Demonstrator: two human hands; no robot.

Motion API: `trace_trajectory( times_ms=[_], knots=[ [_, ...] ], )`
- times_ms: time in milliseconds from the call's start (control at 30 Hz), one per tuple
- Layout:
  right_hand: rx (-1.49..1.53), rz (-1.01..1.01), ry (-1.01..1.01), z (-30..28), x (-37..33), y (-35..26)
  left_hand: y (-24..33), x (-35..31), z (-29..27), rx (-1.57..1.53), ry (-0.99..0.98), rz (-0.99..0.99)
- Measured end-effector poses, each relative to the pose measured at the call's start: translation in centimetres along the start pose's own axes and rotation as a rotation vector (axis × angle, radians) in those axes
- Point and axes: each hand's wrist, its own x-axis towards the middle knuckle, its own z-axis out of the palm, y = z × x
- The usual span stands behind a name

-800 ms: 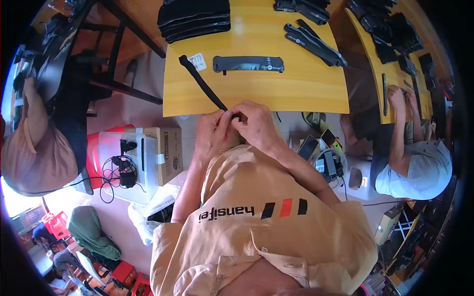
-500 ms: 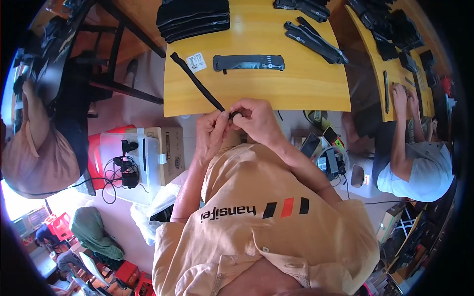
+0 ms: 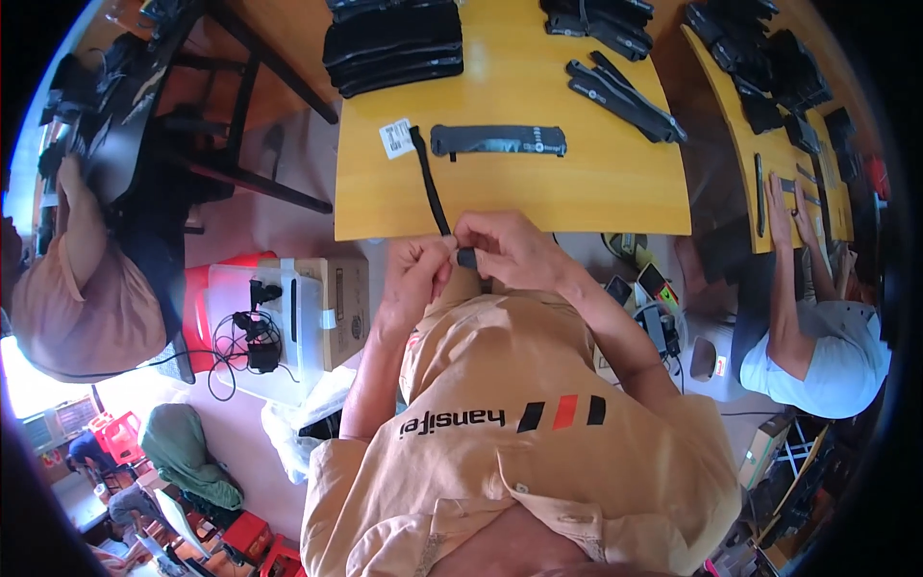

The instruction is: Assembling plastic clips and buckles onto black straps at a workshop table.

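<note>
A narrow black strap [image 3: 432,183] runs from the yellow table over its near edge into my hands. My left hand [image 3: 415,274] pinches it just off that edge. Close beside it, my right hand [image 3: 514,252] has thumb and fingers closed around the short black end [image 3: 467,258] of the strap. Fingers partly hide how the strap is folded there. At the strap's far end lies a white printed label [image 3: 395,139]. A flat dark-grey printed sleeve [image 3: 500,141] lies just right of it, a small black tab showing at its lower edge.
A stack of folded black fabric pieces [image 3: 399,53] stands at the table's far left; dark printed sleeves [image 3: 625,101] lie at the far right. Co-workers sit on both sides. A clear plastic bin [image 3: 293,322] with black cables [image 3: 258,332] stands at lower left.
The view has shifted, so the table sits a little lower and to the right. The strap now lies more steeply, its far end against the label. More of its black end shows at my right fingers.
</note>
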Motion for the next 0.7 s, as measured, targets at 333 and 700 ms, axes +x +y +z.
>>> trace_trajectory(
  times_ms=[333,700],
  knots=[
    [0.197,0.022,-0.221,-0.9,-1.0,-4.2,3.5,-2.3,0.1,0.097,-0.197,0.035],
    [0.876,0.174,-0.208,-1.0,-1.8,-5.6,4.0,-2.6,1.4,-0.403,-0.449,0.068]
  ],
)
